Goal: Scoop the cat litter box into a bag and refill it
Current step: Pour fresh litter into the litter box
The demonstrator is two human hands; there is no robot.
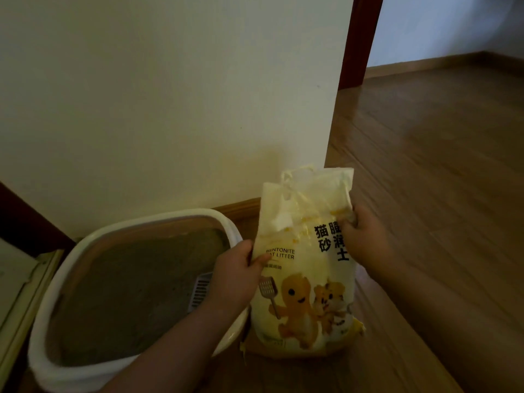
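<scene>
2 hands grip an upright yellow litter bag (304,279): left hand (236,275) pinches its left edge, right hand (364,239) its right. A litter box (85,370) with a scoop (200,290) inside sits just beside it.

Two bare forearms and two hands in frame, nothing else of the person. Left hand (236,272) lower centre, its forearm running in from the bottom edge left of centre. Right hand (364,236) right of centre, forearm coming in from the lower right corner. No sleeves visible up to the frame edge on either arm. No gloves, watch, bracelet or rings seen. Light is dim, so fine detail such as nails cannot be made out.
</scene>
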